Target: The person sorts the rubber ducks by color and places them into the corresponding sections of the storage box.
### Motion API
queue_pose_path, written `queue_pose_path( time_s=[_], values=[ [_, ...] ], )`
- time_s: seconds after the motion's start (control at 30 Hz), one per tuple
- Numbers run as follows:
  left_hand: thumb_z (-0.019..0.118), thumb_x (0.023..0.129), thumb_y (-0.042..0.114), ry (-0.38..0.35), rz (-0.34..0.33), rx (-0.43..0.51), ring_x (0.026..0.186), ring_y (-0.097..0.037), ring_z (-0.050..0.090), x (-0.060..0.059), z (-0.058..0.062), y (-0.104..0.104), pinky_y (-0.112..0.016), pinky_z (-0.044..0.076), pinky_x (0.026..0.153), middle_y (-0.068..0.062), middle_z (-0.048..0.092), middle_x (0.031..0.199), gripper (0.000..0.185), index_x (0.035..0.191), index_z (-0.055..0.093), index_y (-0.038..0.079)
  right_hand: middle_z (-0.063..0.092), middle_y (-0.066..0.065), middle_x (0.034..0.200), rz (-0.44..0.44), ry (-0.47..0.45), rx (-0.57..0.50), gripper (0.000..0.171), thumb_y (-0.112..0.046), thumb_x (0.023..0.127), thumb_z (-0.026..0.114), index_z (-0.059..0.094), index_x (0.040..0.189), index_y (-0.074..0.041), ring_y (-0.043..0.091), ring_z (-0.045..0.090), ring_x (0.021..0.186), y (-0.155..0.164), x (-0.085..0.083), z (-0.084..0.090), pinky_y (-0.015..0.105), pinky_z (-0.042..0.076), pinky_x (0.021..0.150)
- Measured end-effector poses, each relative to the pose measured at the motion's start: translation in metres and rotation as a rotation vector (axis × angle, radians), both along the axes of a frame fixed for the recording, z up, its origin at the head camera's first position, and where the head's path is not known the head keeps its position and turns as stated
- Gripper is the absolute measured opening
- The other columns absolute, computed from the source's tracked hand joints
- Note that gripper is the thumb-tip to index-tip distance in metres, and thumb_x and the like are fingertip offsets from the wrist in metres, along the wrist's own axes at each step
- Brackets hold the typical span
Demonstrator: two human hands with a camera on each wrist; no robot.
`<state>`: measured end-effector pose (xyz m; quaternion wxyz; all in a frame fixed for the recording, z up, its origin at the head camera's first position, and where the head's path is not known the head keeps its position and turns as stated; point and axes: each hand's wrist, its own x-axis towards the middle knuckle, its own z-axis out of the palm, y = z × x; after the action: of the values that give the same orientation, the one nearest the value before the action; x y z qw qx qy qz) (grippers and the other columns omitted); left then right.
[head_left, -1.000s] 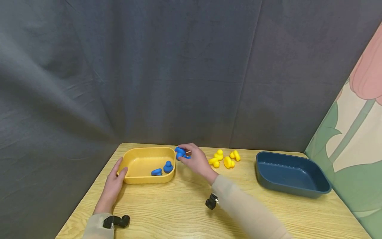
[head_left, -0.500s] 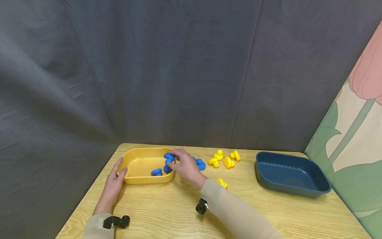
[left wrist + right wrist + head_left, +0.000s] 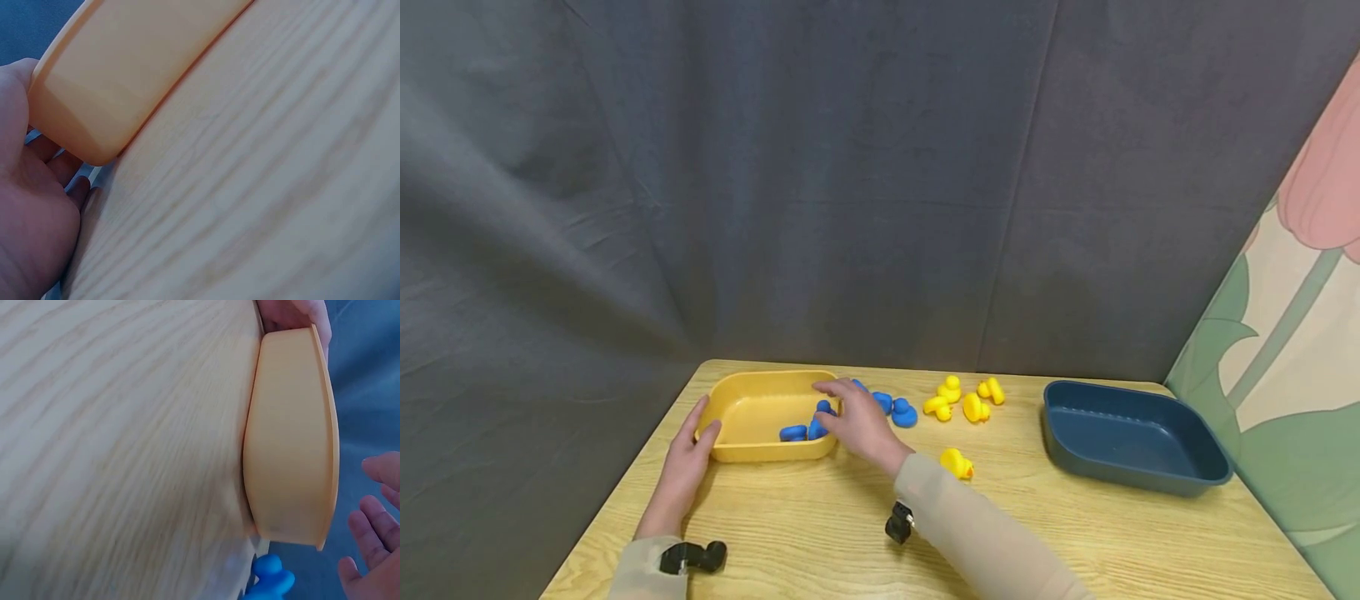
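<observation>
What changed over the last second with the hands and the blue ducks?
The right hand carried a small blue rubber duck leftward over the rim of the yellow plastic tray and let it go inside; its fingers are now spread. The left hand kept holding the tray's left end. The yellow ducks and dark blue tray stayed.

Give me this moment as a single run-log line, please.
left hand: holds yellow tray end | right hand: open over tray's right rim, beside blue ducks | blue tray: no ducks inside
</observation>
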<state>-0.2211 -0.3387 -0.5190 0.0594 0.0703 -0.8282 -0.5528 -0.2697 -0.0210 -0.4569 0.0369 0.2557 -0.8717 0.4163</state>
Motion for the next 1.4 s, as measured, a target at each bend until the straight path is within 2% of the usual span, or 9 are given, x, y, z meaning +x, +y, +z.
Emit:
queue_pose_path(
  time_s=[0.27, 0.5, 0.8, 1.07, 1.4],
  values=[
    [0.049, 0.119, 0.041, 0.000, -0.004, 0.006, 0.170, -0.035, 0.000, -0.001, -0.001, -0.001, -0.058, 0.007, 0.136, -0.011, 0.005, 0.185, 0.074, 0.180, 0.009, 0.028, 0.068, 0.007, 0.144, -0.060, 0.053, -0.019, 0.049, -0.016, 0.102, 0.083, 0.070, 0.149, -0.014, 0.033, 0.068, 0.129, 0.023, -0.007, 0.009, 0.051, 0.056, 0.110],
    [0.048, 0.119, 0.042, -0.015, -0.003, 0.003, 0.170, -0.036, 0.000, 0.000, 0.002, 0.000, -0.059, 0.007, 0.135, -0.010, 0.003, 0.185, 0.074, 0.180, 0.008, 0.028, 0.067, 0.008, 0.145, -0.126, 0.027, 0.019, 0.051, -0.020, 0.101, 0.084, 0.069, 0.150, -0.015, 0.036, 0.064, 0.131, 0.051, -0.014, 0.015, 0.052, 0.056, 0.110],
    [0.048, 0.119, 0.044, -0.024, 0.002, 0.003, 0.170, -0.035, -0.001, 0.001, 0.002, 0.000, -0.059, 0.006, 0.135, -0.009, 0.002, 0.185, 0.075, 0.180, 0.007, 0.029, 0.063, 0.011, 0.152, -0.158, 0.013, 0.046, 0.057, -0.021, 0.100, 0.086, 0.067, 0.153, -0.012, 0.039, 0.062, 0.135, 0.086, -0.020, 0.014, 0.056, 0.056, 0.108],
    [0.049, 0.119, 0.041, -0.020, -0.001, 0.011, 0.170, -0.035, -0.001, 0.002, 0.004, 0.001, -0.059, 0.006, 0.135, -0.010, 0.002, 0.185, 0.074, 0.180, 0.008, 0.028, 0.060, 0.008, 0.155, -0.181, -0.069, 0.046, 0.062, -0.023, 0.101, 0.085, 0.062, 0.159, -0.015, 0.035, 0.061, 0.135, 0.109, -0.026, 0.005, 0.052, 0.059, 0.105],
    [0.048, 0.119, 0.043, -0.020, 0.000, 0.014, 0.170, -0.035, -0.001, 0.000, 0.003, 0.001, -0.059, 0.006, 0.135, -0.009, 0.002, 0.186, 0.075, 0.180, 0.007, 0.028, 0.063, 0.010, 0.151, -0.192, -0.103, 0.097, 0.065, -0.022, 0.101, 0.085, 0.060, 0.160, -0.011, 0.030, 0.066, 0.127, 0.126, -0.032, -0.010, 0.049, 0.059, 0.103]
  ],
)
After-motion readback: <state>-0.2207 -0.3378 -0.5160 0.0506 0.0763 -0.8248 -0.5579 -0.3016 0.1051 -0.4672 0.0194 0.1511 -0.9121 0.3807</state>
